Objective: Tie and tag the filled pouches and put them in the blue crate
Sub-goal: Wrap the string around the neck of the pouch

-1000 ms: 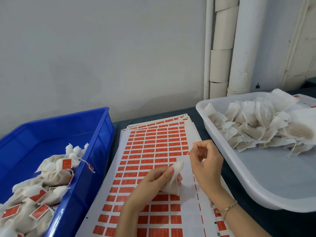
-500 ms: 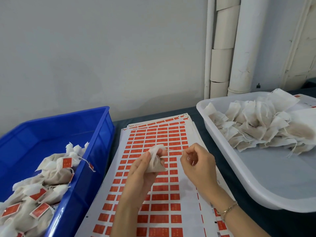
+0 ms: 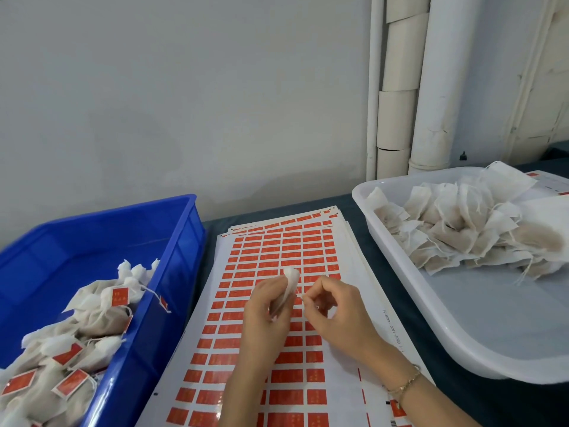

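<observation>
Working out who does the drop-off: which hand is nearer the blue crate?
Left. The left hand, gripping the pouch, is over the label sheets right of the blue crate; the right hand, pinching the string, sits farther right, beyond the left.

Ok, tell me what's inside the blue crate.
Tied pouches with red tags are heaped in the blue crate's near end; whatever lies beneath the heap is covered.
</observation>
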Available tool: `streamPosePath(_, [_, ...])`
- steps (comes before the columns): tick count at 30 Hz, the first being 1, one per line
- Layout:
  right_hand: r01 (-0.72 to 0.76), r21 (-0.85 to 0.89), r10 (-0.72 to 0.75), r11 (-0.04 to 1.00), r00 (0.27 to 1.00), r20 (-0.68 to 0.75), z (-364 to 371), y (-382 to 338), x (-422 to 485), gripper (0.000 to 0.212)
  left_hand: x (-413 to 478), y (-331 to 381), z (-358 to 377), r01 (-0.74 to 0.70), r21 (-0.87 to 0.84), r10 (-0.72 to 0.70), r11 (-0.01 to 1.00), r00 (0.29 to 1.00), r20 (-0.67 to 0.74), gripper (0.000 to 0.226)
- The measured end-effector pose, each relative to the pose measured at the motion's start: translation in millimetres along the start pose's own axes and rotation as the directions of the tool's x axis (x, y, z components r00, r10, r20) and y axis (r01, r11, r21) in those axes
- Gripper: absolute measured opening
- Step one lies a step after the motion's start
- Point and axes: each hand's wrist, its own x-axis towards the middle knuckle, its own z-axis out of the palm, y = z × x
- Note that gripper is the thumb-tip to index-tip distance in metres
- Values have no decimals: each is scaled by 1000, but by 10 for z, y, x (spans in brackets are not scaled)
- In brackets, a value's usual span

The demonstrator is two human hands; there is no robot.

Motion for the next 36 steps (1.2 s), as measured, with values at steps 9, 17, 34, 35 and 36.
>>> streamPosePath(9, [-76,94,77,993,997,-2,5,-53,-11,15,7,-15,52,-190,223,154,956,974,169,21])
streamPosePath(17, [-61,75,63,995,998,-26,15,-72,-24,23,-40,-48,112,-132,167,96,977,973,208,21])
streamPosePath(34, [-326,172,316,930,945,81,81,-104,0,14,3,118,-37,373,-378,-347,847,928,138,36])
streamPosePath(35, [-338,189,328,922,941,86,81,-106,4,14,2,109,-35,377,-378,-339,846,926,165,38])
streamPosePath(36, [-348,205,337,915,937,91,78,-105,7,15,1,103,-33,377,-374,-327,847,925,192,39])
